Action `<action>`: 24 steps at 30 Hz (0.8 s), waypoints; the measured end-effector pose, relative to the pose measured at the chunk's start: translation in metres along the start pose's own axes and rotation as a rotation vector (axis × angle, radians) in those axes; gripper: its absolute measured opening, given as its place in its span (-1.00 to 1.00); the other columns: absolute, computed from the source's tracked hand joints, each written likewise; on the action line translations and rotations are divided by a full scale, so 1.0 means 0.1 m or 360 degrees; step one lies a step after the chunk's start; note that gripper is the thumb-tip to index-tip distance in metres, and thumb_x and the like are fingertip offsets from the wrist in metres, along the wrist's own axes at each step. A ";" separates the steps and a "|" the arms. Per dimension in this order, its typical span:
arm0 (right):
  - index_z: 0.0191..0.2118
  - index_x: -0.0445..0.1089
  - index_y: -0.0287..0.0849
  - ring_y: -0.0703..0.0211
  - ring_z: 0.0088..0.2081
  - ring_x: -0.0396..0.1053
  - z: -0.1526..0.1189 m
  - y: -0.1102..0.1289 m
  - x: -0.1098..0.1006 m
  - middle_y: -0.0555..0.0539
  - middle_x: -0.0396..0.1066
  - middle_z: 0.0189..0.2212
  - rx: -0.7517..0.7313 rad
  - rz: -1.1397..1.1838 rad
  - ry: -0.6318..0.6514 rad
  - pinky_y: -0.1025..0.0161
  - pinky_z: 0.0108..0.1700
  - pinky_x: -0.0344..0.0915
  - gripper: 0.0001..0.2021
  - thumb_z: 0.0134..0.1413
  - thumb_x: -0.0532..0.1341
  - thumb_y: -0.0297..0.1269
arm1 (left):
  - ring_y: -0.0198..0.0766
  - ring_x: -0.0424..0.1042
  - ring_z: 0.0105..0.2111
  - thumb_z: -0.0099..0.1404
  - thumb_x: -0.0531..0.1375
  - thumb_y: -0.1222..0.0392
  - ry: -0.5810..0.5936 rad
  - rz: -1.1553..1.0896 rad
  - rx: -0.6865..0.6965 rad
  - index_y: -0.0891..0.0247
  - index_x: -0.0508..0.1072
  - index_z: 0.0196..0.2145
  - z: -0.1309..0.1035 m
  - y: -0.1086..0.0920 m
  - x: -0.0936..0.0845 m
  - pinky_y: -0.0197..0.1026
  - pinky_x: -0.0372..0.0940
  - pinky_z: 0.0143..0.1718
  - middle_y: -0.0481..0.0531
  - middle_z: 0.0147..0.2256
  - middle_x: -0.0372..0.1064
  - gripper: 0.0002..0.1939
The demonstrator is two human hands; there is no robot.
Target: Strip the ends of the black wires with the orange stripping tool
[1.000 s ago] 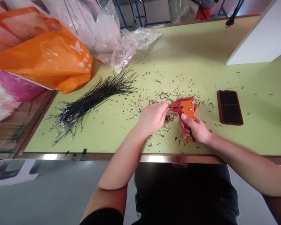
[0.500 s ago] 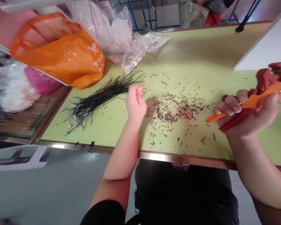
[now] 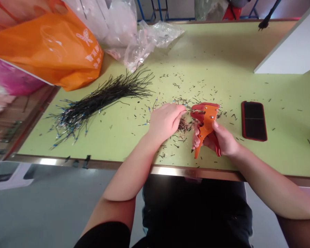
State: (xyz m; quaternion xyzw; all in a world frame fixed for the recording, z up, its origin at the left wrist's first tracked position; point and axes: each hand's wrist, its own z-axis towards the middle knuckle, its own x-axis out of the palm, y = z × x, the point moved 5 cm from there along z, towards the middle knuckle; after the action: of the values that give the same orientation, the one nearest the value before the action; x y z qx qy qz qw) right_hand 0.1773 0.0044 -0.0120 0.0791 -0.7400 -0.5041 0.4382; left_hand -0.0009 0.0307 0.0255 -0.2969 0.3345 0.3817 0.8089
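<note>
My right hand (image 3: 220,137) is wrapped round the handles of an orange and red wire stripper (image 3: 208,119), whose red jaws point left. Just left of the jaws, my left hand (image 3: 166,120) pinches a thin black wire (image 3: 188,110) that reaches to them. Whether the jaws are closed on the wire is too small to tell. Beyond my left hand lies a long bundle of black wires (image 3: 100,98) with blue and silvery ends at its lower left. Short black and coppery scraps (image 3: 184,125) are strewn under and around both hands.
An orange bag (image 3: 67,51) and clear plastic bags (image 3: 144,41) stand at the table's back left. A red-edged black phone (image 3: 254,120) lies right of the tool. At the back right are a white panel (image 3: 291,48) and a black plug (image 3: 264,23).
My right hand has brought the wire stripper left and turned it, next to my left hand. My left hand has moved right, away from the bundle. The phone has come into sight.
</note>
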 end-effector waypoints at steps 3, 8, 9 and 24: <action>-0.19 0.45 -0.19 0.07 -0.30 0.53 -0.01 -0.01 0.00 -0.09 0.50 -0.37 0.0043 0.0023 0.0055 0.13 -0.16 0.53 -0.46 0.26 0.24 0.30 | -0.21 0.49 -0.33 0.58 0.00 0.22 0.0078 0.0020 -0.0008 0.20 0.51 -0.24 0.01 -0.03 0.03 -0.19 0.17 -0.40 0.02 -0.41 0.51 -0.69; -0.21 0.46 -0.17 0.11 -0.32 0.53 -0.01 -0.04 -0.01 -0.06 0.48 -0.39 0.0093 -0.0005 0.0001 0.15 -0.16 0.53 -0.52 0.30 0.25 0.24 | -0.19 0.52 -0.29 0.51 0.04 0.31 0.0172 0.0061 0.0011 0.19 0.50 -0.14 -0.01 -0.07 0.06 -0.18 0.16 -0.42 0.05 -0.34 0.55 -0.77; -0.22 0.46 -0.17 0.12 -0.33 0.52 -0.02 -0.04 -0.01 -0.05 0.47 -0.40 0.0104 -0.0013 -0.0018 0.15 -0.16 0.53 -0.53 0.31 0.25 0.23 | -0.19 0.52 -0.30 0.50 0.04 0.32 0.0182 0.0060 0.0019 0.19 0.50 -0.14 -0.01 -0.07 0.06 -0.18 0.14 -0.43 0.05 -0.35 0.55 -0.78; -0.40 0.40 -0.16 0.22 -0.55 0.36 0.02 -0.10 -0.05 0.05 0.32 -0.60 0.0101 -0.0096 -0.0249 0.20 -0.38 0.54 -0.49 0.24 0.31 0.24 | -0.22 0.48 -0.40 0.49 0.04 0.32 0.0199 0.0004 0.0038 0.22 0.44 -0.21 -0.01 -0.12 0.05 -0.20 0.12 -0.48 0.02 -0.43 0.49 -0.81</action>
State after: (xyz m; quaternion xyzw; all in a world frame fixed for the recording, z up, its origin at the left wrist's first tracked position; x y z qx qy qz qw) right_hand 0.1757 0.0040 -0.0236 0.0754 -0.7849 -0.4979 0.3609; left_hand 0.0108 0.0262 0.0236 -0.3101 0.3893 0.3593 0.7894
